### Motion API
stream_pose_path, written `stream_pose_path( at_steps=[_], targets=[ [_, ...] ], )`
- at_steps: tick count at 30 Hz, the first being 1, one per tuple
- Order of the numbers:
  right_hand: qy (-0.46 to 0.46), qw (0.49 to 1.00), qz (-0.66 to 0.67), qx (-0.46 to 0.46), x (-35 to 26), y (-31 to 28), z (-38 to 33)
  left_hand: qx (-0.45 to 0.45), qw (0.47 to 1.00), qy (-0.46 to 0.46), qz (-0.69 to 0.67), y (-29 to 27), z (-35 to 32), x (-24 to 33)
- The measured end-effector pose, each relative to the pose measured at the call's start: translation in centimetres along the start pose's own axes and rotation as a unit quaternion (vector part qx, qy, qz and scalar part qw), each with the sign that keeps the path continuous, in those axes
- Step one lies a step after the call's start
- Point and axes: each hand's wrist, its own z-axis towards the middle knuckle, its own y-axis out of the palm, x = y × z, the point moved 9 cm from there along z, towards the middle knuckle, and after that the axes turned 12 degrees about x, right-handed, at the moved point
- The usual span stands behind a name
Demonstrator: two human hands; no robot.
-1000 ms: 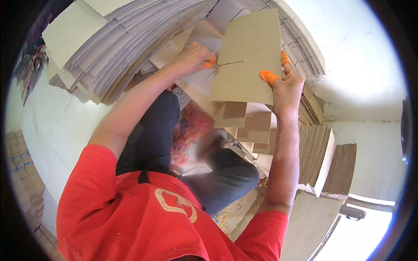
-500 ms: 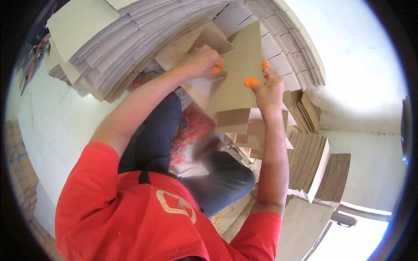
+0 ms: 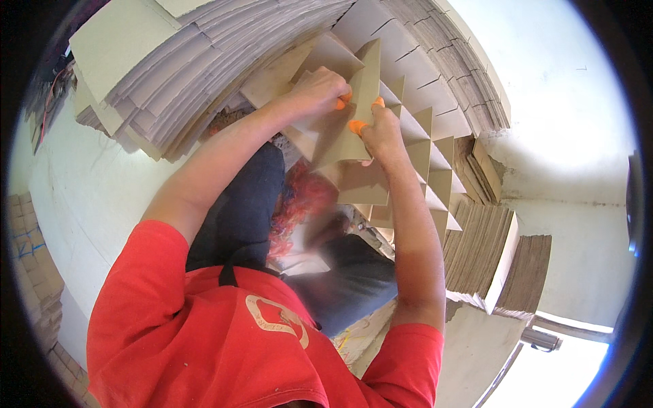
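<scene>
A half-built grid of tan cardboard dividers (image 3: 362, 178) stands in front of me, its slotted strips crossing upright. My right hand (image 3: 383, 134), with orange covers on its thumb and a finger, pinches the near end of one cardboard strip (image 3: 367, 75). That strip stands nearly on edge among the crossing pieces. My left hand (image 3: 321, 90) is closed at the grid's left side, beside the same strip, an orange cover showing on a fingertip. It grips a cardboard divider (image 3: 329, 56); the hand itself hides part of that piece.
Tall piles of flat cardboard sheets (image 3: 197, 64) rise at the far left. Slotted strips (image 3: 435, 51) are stacked behind the grid on the right. More cardboard bundles (image 3: 479, 255) stand against the right wall. Red stringy material (image 3: 299, 197) lies between my legs.
My right hand has moved left and slightly down, tipping the strip from broad side up to nearly upright. More of the grid's cells now show. My left hand has stayed almost in place.
</scene>
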Motion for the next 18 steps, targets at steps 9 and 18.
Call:
stream_pose_path(
  at_steps=[9,18],
  targets=[
    [-0.075,0.987,-0.131,-0.049,-1.4,1.5,-1.2,-0.038,0.999,-0.015,-0.002,1.1,0.1,0.2],
    [0.013,0.994,-0.042,0.102,4.1,-5.3,-1.7,-0.020,0.999,-0.007,0.031,-1.1,-0.1,2.8]
  ],
)
